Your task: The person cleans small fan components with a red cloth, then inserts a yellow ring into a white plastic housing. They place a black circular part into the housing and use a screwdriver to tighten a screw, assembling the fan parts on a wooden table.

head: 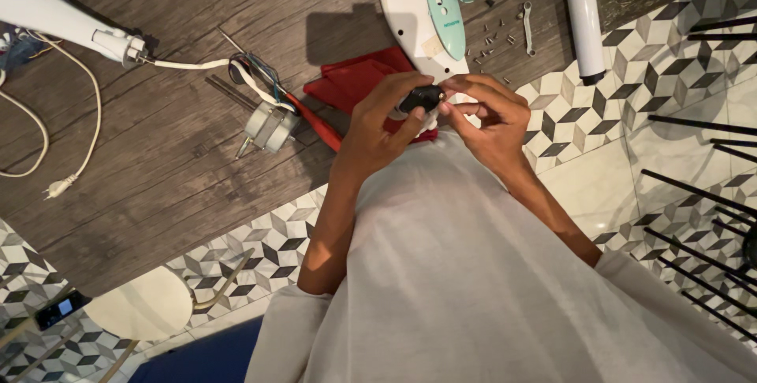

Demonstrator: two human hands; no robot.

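Your left hand [378,127] and right hand [485,115] both pinch a small black part [420,99] between fingertips. Beneath them, a red cloth [355,79] lies on the wooden floor [158,170] near its tiled edge.

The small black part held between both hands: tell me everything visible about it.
The small black part looks like dark, slightly glossy plastic, rounded and compact. It is pinched between the left hand and the right hand, above the red cloth on the dark wooden board. Fingers cover most of it; finer details cannot be made out.
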